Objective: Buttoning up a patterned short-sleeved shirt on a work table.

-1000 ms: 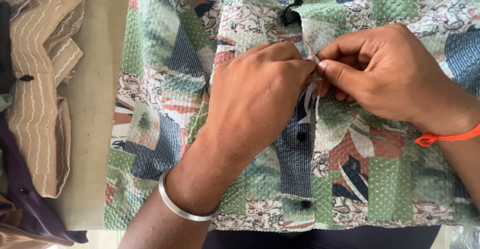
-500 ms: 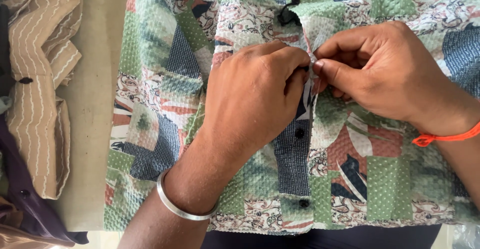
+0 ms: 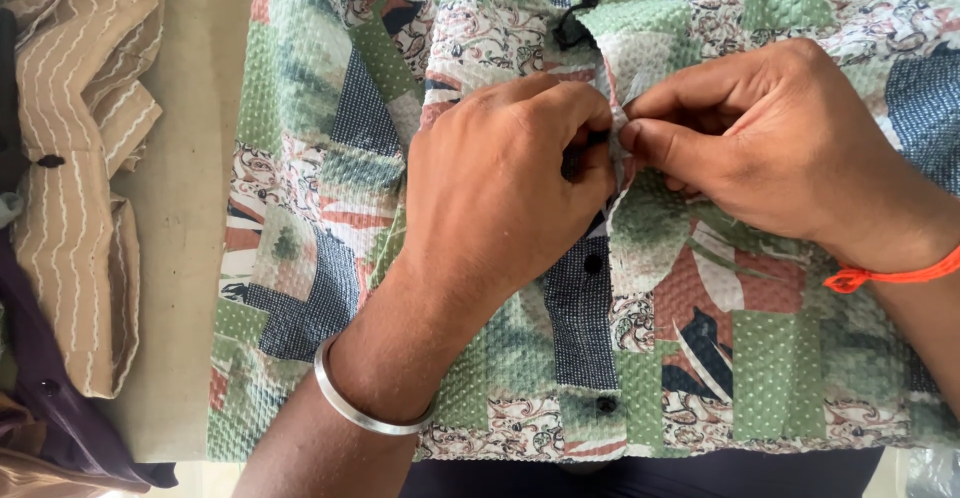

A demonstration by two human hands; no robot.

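A patchwork shirt point(image 3: 330, 198) in green, navy, rust and paisley lies flat on the table, front side up. Its placket runs down the middle with black buttons point(image 3: 593, 264) fastened below my hands and another black button point(image 3: 583, 5) above them. My left hand point(image 3: 500, 188), with a silver bangle on the wrist, pinches the left edge of the placket. My right hand point(image 3: 770, 148), with an orange thread on the wrist, pinches the right edge opposite it. Fingertips of both hands meet at the placket; the button between them is hidden.
A tan striped garment point(image 3: 70, 158) lies folded at the left, with a dark purple cloth point(image 3: 50, 418) below it. A strip of beige table surface point(image 3: 190, 208) shows between that pile and the shirt. The table's near edge runs along the bottom.
Both hands stay pinched at the same spot on the placket. Their fingers have shifted slightly, and the view has drifted a little.
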